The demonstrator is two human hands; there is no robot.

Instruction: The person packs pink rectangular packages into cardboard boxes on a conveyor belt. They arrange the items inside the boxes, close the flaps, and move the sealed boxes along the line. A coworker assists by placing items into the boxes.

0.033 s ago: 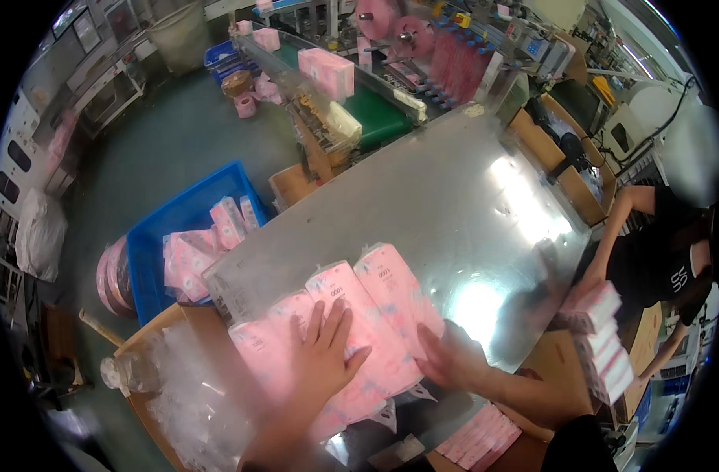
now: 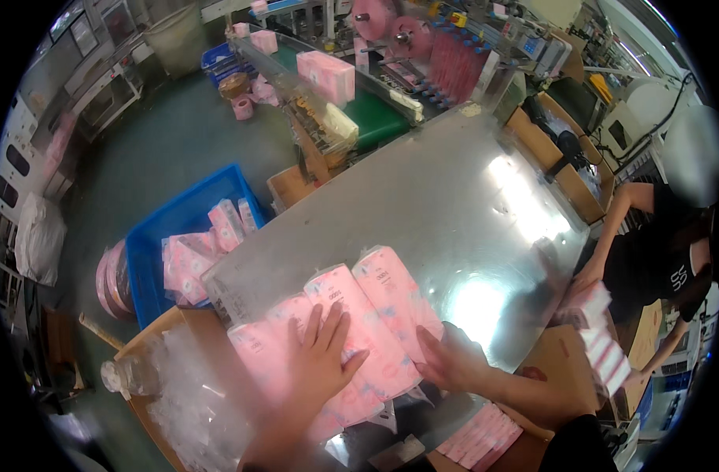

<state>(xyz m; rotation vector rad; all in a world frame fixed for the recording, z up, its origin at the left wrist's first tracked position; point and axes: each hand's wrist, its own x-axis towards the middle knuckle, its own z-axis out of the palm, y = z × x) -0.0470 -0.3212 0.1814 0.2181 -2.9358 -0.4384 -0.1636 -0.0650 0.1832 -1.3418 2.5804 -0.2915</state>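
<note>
Left hand: the left hand (image 2: 328,350) lies palm down across the pink packs (image 2: 375,334), fingers extended and slightly spread, thumb set apart toward the right.
Right hand: the right hand (image 2: 454,360) is at the right edge of the rightmost pack, fingertips touching it and fingers bent; whether it pinches the wrapper cannot be told.
Pink packs: lying side by side between and under the two hands, at the near edge of the metal table (image 2: 422,193); the two on the right reach farther up the table than those on the left; wrappers clear, with loose film at the near end.
Near left: an open carton (image 2: 167,321) holding clear plastic bags (image 2: 194,393), beside the left forearm.
Near right: below the right forearm, a row of pink packets (image 2: 479,439) in a cardboard box.
Left of table: a blue bin (image 2: 145,271) with further wrapped packets (image 2: 190,267) inside; pink rolls (image 2: 112,275) stand against its outer side.
Right of table: a co-worker (image 2: 642,252) in a black top, hands at a stack of packets (image 2: 599,334), partly blurred.
Far side: a conveyor with a green belt (image 2: 384,132), bearing a large pink bundle (image 2: 325,76); beyond it, a machine with pink film reels (image 2: 410,37).
Far right corner: a carton with a black device (image 2: 568,145).
</note>
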